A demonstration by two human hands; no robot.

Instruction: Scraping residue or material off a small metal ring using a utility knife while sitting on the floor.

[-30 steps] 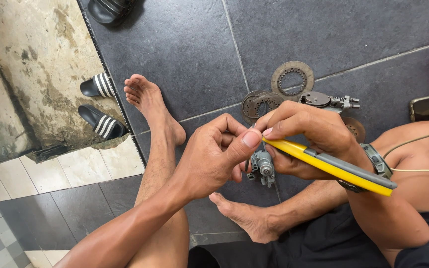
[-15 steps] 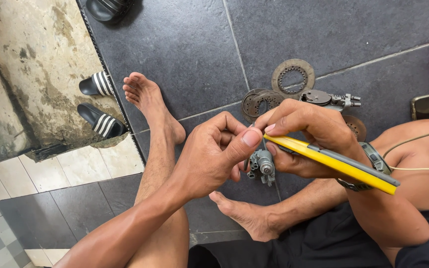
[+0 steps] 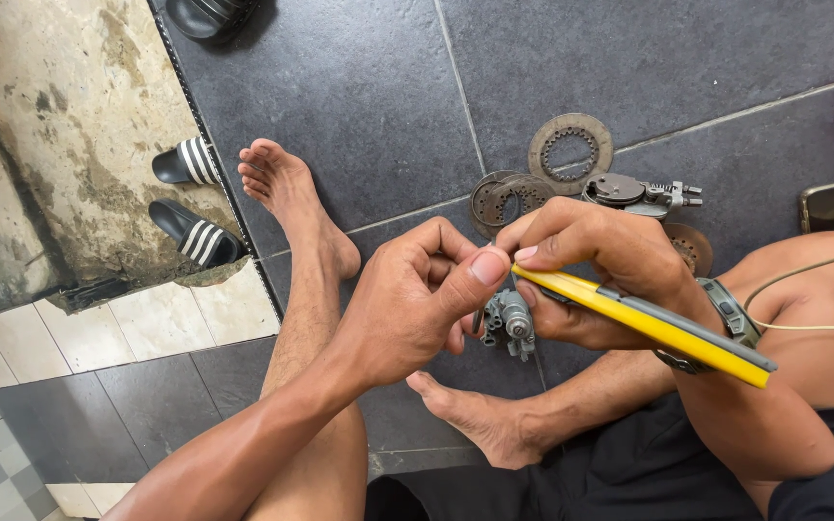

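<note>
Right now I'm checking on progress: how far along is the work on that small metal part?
Done: toothed rings and another metal part already lie loose on the floor tiles. In hand: both hands, left hand and right hand, hold the small metal part, the right also gripping a yellow tool. What's left can't be told.

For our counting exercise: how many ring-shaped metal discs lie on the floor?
3: one ring disc farthest away, one just left of the metal part, one half hidden behind the right hand. More may be hidden.

Glossy yellow plastic utility knife point(image 3: 651, 328) under the right fingers point(image 3: 542, 241); dull grey cast-metal carburetor point(image 3: 508, 320) just below the left thumb point(image 3: 480, 270).
</note>
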